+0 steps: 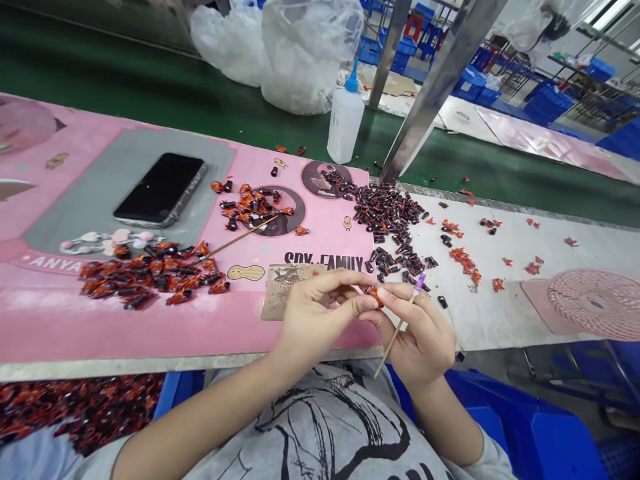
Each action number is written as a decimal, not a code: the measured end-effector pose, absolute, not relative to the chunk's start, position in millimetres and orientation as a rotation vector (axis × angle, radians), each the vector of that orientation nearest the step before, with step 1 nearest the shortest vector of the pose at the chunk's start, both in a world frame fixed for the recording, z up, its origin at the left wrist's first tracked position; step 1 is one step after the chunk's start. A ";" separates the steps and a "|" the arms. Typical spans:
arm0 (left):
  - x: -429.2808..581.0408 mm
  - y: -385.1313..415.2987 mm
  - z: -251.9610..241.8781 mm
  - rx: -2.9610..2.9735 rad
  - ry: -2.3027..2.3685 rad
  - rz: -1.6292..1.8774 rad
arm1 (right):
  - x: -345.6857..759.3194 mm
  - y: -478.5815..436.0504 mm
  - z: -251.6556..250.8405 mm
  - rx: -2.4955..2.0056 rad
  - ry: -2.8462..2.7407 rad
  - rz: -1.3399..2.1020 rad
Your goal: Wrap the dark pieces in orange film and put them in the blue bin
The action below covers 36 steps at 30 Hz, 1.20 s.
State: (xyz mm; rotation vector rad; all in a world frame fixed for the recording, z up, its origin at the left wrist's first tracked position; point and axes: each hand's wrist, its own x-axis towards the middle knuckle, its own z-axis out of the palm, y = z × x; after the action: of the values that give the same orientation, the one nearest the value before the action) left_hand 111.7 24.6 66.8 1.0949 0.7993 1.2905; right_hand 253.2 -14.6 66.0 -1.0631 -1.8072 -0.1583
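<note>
Between the fingertips of my left hand (325, 303) and my right hand (417, 327) is a small orange plastic piece (374, 297). Both hands pinch it above the front edge of the mat. A thin wooden stick (393, 343) with a purple tip is also tucked among my right fingers, slanting down toward me. Below my left hand lies a brown card (277, 293). Just beyond my right hand spreads a pile of small black pieces (395, 220). To the left is a heap of orange-and-black pieces (150, 273), with another stick (235, 240) resting against it.
A phone (160, 190) and a beaded strap (115, 240) lie on the pink mat (240, 333). Behind stand a blue-capped bottle (346, 117) and a metal post (435, 87). Loose orange pieces (465, 263) and a pink fan (595, 303) are rightward. A bin of pieces (85, 407) sits lower left.
</note>
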 end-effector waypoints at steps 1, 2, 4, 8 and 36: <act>110.9 26.3 66.3 1.166 0.767 1.312 | 252.4 -15.1 66.3 -1.056 -1.794 -0.147; 109.6 28.1 66.0 1.251 0.725 1.348 | 251.1 -15.8 67.1 -1.052 -1.792 -0.130; 105.3 30.9 66.4 1.438 0.630 1.446 | 247.3 -18.1 70.4 -1.051 -1.809 -0.112; 93.8 28.8 71.9 1.709 0.511 1.639 | 237.9 -25.2 83.5 -1.024 -1.870 -0.154; -19.3 172.0 6.9 1.728 1.812 1.096 | 248.1 15.4 53.3 -1.244 -1.749 -0.178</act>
State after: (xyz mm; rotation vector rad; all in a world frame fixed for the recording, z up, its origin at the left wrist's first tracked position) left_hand -19.3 172.0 6.9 1.7282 1.8115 1.0964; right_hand 248.1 15.4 53.3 -1.2440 -1.7492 -0.1775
